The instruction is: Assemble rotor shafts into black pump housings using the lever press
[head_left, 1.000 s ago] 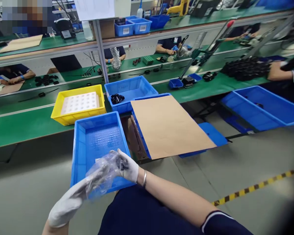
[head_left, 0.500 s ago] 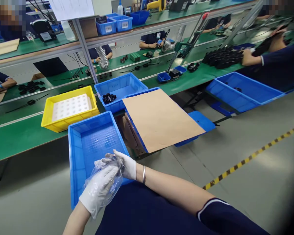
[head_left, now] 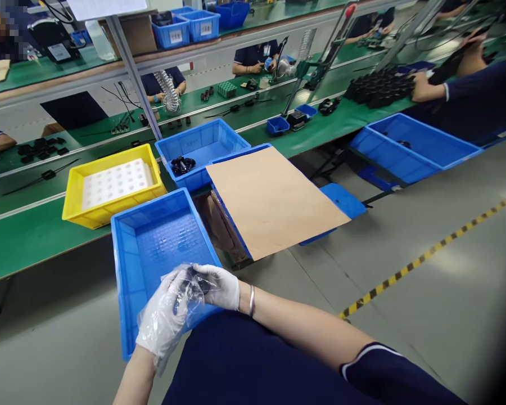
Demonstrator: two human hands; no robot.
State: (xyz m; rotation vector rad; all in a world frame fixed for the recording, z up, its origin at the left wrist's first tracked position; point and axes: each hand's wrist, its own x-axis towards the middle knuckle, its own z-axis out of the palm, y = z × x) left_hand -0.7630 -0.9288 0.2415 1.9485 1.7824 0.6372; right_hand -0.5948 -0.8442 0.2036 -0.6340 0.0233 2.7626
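Both my hands wear white gloves and meet over the near edge of a blue bin (head_left: 126,292). My left hand (head_left: 164,315) is closed on a clear plastic bag (head_left: 196,304), whose film drapes over the fingers. A dark part (head_left: 200,281) shows through the film between my hands; its kind cannot be made out. My right hand (head_left: 223,288) has its fingers closed round the right side of this dark part. Some of my fingertips are hidden by the crinkled film.
A yellow bin (head_left: 105,216) with a white foam tray (head_left: 116,184) stands on the green bench. Beside it, another blue bin (head_left: 211,149) holds black parts (head_left: 182,165). A cardboard sheet (head_left: 274,202) lies to the right. Co-workers sit along the line; one person's arm (head_left: 468,90) is at far right.
My hands have turned and drawn slightly apart around the bag, so the dark part shows more. The view has shifted a little, moving the bins slightly left and up.
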